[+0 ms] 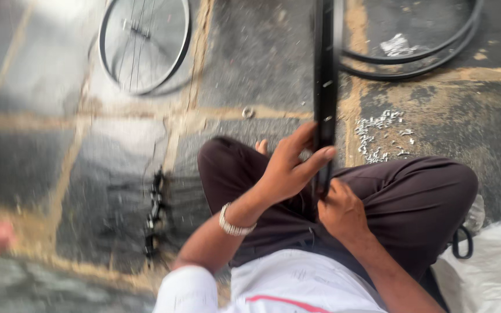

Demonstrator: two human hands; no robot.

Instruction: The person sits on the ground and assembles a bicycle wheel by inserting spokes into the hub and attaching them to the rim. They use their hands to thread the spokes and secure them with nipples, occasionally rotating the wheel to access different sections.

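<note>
A black bicycle wheel rim (325, 75) stands on edge between my knees, running from the top of the view down to my lap. My left hand (288, 165) wraps its fingers around the rim's lower part, with a metal bracelet (233, 223) on that wrist. Just below it, my right hand (340, 211) is closed around the rim's bottom end. I sit cross-legged in dark brown trousers (413, 197) and a white shirt.
A spoked wheel (145, 43) lies on the stone floor at the upper left. Black tyres (418, 55) lie at the upper right, near a scatter of small metal bits (381, 136). A dark chain-like piece (155, 211) lies left of my knee; a white sack (494, 266) sits at the right.
</note>
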